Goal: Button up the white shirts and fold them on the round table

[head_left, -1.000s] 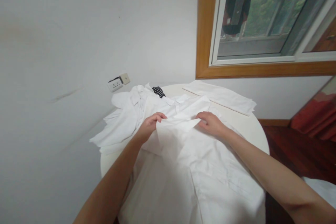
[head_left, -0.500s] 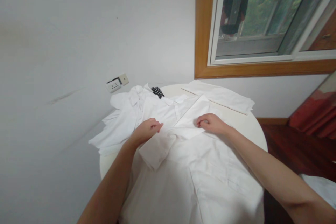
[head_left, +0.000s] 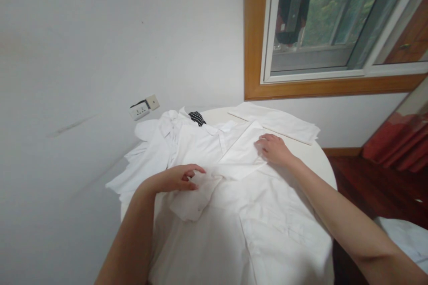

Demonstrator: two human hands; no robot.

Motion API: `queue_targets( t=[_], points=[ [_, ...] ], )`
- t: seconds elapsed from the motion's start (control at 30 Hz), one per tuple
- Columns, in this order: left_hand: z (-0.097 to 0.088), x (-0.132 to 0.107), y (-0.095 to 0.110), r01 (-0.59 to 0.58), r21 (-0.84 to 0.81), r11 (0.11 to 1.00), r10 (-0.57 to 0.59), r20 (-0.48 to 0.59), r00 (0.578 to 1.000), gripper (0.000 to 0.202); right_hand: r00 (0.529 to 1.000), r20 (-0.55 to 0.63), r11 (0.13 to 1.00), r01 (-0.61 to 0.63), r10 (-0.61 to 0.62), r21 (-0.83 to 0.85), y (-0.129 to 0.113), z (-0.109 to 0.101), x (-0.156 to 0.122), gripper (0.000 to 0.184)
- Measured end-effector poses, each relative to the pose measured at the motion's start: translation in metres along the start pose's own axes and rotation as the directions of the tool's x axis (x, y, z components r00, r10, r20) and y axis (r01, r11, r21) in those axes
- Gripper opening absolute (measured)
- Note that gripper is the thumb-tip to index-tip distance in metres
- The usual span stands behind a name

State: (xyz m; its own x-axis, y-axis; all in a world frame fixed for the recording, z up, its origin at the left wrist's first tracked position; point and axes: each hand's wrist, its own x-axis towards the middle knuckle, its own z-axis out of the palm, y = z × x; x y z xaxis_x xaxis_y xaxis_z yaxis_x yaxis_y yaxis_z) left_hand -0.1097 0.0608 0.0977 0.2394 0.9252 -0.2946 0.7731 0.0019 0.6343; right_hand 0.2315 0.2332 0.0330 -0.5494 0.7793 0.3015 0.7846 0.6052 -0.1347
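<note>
A white shirt [head_left: 267, 227] lies spread over a round white table [head_left: 317, 160]. One sleeve [head_left: 197, 191] is folded across its upper part. My left hand [head_left: 179, 178] hovers just left of that sleeve, fingers loosely curled and apart, holding nothing. My right hand [head_left: 276, 148] rests flat on the folded cloth near the shirt's shoulder, fingers stretched out.
Crumpled white garments [head_left: 154, 147] and a black-and-white striped cloth [head_left: 196, 118] lie at the table's far left. A folded white piece [head_left: 277, 124] sits at the back right. A wall socket [head_left: 142, 107] is on the left wall, a wood-framed window [head_left: 334, 31] behind, dark wooden floor [head_left: 368, 187] at right.
Both hands let go of the sleeve after laying it across the shirt. My left hand drew back to the left and my right hand slid right, flattening onto the cloth.
</note>
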Motion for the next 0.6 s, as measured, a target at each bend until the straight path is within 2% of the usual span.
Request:
queue_targets(
  t=[0.1,0.2,0.27,0.33,0.43,0.5,0.6],
  points=[
    [0.0,-0.001,0.002,-0.041,-0.051,0.998,0.04,-0.02,0.999,0.055,0.984,0.0,0.983,-0.177,0.177,-0.055,0.018,-0.008,0.001,0.046],
    [0.001,0.0,0.003,-0.065,-0.055,0.996,0.065,-0.009,0.998,0.058,0.959,0.073,0.959,-0.268,0.275,-0.092,0.041,-0.015,-0.001,0.05],
    [0.002,0.002,0.003,-0.062,-0.053,0.997,0.063,0.02,0.998,0.063,0.953,0.152,0.964,-0.255,0.264,-0.076,0.055,-0.016,-0.004,0.054],
    [0.002,0.003,0.002,-0.059,-0.08,0.995,0.063,0.047,0.997,0.065,0.957,0.209,0.979,-0.202,0.201,-0.016,0.066,-0.015,-0.006,0.056],
    [0.002,0.003,0.002,-0.071,-0.137,0.988,0.076,0.03,0.997,0.064,0.967,0.237,0.989,-0.118,0.095,0.086,0.074,-0.013,-0.006,0.056],
    [0.001,0.003,0.005,-0.081,-0.172,0.982,0.082,-0.001,0.997,0.062,0.966,0.238,0.989,-0.122,0.098,0.084,0.073,-0.011,-0.005,0.057],
    [0.001,0.0,0.012,-0.081,-0.238,0.968,0.077,-0.027,0.997,0.063,0.962,0.209,0.984,-0.18,0.176,0.002,0.069,-0.011,-0.002,0.055]
  ],
)
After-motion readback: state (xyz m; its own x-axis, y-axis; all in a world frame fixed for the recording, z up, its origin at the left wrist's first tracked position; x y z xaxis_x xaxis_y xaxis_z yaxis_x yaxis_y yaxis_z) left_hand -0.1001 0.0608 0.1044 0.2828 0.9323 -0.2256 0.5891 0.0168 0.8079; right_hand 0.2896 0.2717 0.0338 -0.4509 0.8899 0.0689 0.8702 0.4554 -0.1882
